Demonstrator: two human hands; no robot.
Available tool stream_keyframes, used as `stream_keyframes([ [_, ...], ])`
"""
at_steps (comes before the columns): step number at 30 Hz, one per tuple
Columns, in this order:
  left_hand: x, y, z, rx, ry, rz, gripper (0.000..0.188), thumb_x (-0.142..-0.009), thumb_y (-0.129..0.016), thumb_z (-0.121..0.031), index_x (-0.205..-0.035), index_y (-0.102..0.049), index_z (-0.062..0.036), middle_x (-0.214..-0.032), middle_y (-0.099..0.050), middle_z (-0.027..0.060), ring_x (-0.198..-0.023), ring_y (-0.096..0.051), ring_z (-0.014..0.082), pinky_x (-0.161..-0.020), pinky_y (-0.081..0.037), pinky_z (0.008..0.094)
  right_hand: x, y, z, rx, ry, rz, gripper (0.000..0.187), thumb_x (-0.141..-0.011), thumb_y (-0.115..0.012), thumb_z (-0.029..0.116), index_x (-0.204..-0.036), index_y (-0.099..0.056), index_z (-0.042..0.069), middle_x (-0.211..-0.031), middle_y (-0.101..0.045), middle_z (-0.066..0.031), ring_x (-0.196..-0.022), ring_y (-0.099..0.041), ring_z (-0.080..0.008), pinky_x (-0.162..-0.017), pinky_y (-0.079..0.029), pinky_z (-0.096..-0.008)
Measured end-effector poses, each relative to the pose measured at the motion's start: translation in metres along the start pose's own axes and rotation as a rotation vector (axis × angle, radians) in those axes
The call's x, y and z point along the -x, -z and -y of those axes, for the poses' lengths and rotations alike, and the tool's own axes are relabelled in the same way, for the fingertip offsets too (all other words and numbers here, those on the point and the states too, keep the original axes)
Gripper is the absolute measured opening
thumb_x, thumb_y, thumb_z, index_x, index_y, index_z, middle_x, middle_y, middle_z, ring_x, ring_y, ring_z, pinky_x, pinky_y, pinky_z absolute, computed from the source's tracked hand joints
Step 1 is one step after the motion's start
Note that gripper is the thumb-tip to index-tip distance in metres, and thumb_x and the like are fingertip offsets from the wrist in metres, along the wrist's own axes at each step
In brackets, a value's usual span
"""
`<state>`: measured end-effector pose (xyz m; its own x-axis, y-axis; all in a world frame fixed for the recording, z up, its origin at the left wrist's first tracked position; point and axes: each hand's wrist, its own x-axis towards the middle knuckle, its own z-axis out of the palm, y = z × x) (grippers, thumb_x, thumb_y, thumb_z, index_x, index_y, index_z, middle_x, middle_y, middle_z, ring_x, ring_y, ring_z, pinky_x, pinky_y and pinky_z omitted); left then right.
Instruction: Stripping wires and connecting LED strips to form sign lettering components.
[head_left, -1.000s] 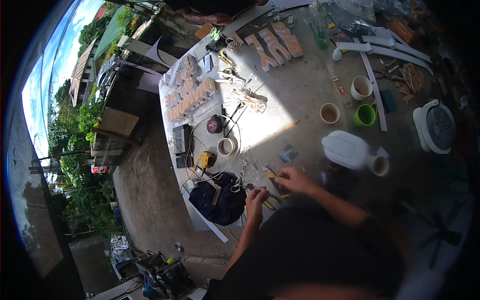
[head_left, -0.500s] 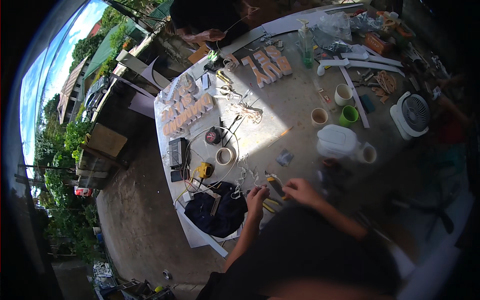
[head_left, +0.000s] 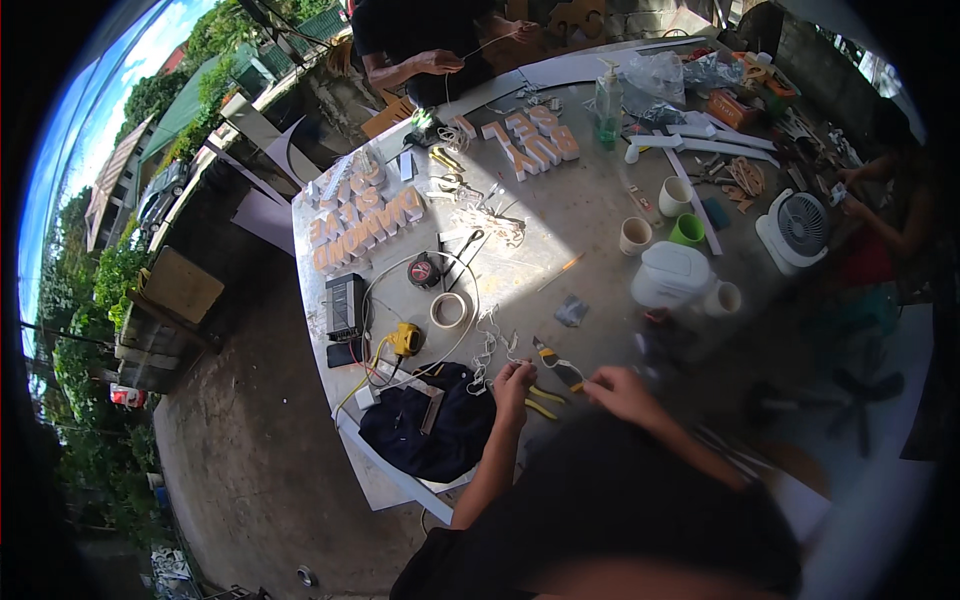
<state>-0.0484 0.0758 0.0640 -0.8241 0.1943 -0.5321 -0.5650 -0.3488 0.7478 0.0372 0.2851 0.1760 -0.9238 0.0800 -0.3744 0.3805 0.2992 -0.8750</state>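
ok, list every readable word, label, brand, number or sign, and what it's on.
I'm not copying wording; locations only:
Far block letters, tan faces, white sides: large, legible.
Left block letters, same style: large, partly legible.
Orange box: print too small to read.
Tape measure, red and black: marking too small to read.

Yellow handles point(head_left: 549, 395) look plastic, the dark cloth point(head_left: 458, 432) matt.
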Motion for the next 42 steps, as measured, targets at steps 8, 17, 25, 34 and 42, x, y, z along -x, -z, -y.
stream_keyframes([
  [8,-0.006,0.017,-0.007,-0.013,0.046,0.03,0.018,-0.087,-0.06,-0.01,-0.101,-0.059,0.0006,-0.08,-0.061,0.0036,-0.067,-0.056,0.0103,-0.06,-0.042,0.0229,-0.006,-0.013,0.007,0.057,0.01,-0.019,0.022,-0.084,-0.063,0.021,-0.081,-0.065,0.0,-0.067,-0.066,-0.0066,-0.062,-0.064,-0.0156,-0.061,-0.048,-0.0294],
  [17,-0.014,0.023,-0.01,0.008,0.03,-0.027,0.018,-0.086,-0.059,-0.01,-0.1,-0.06,0.0009,-0.08,-0.06,0.002,-0.067,-0.052,0.0077,-0.061,-0.04,0.021,-0.016,-0.017,0.024,0.134,0.032,0.022,0.022,-0.085,-0.063,0.02,-0.082,-0.065,-0.002,-0.068,-0.066,-0.0088,-0.063,-0.065,-0.0201,-0.062,-0.049,-0.0312],
  [25,-0.017,0.035,-0.001,-0.012,0.002,-0.035,0.019,-0.087,-0.059,-0.009,-0.103,-0.058,0.0004,-0.081,-0.061,0.0037,-0.068,-0.056,0.0098,-0.063,-0.044,0.0224,-0.023,-0.014,0.029,0.141,0.07,0.045,0.022,-0.085,-0.063,0.02,-0.082,-0.064,-0.002,-0.068,-0.066,-0.0098,-0.063,-0.065,-0.0203,-0.061,-0.049,-0.0318],
  [34,-0.018,0.029,-0.001,0.011,0.018,-0.052,0.017,-0.087,-0.059,-0.008,-0.102,-0.058,0.0003,-0.081,-0.061,0.0039,-0.067,-0.055,0.0099,-0.061,-0.042,0.0219,-0.029,-0.006,0.027,0.159,0.114,0.013,0.022,-0.085,-0.064,0.02,-0.083,-0.065,-0.002,-0.069,-0.067,-0.0103,-0.062,-0.066,-0.0201,-0.06,-0.049,-0.0312],
  [42,-0.02,0.025,-0.004,0.024,0.025,-0.041,0.017,-0.086,-0.061,-0.008,-0.1,-0.058,0.0006,-0.08,-0.061,0.0047,-0.065,-0.055,0.0103,-0.059,-0.042,0.0216,-0.026,-0.001,0.029,0.171,0.109,0.002,0.021,-0.085,-0.064,0.02,-0.083,-0.065,-0.001,-0.069,-0.068,-0.0098,-0.062,-0.066,-0.0195,-0.059,-0.049,-0.0309],
])
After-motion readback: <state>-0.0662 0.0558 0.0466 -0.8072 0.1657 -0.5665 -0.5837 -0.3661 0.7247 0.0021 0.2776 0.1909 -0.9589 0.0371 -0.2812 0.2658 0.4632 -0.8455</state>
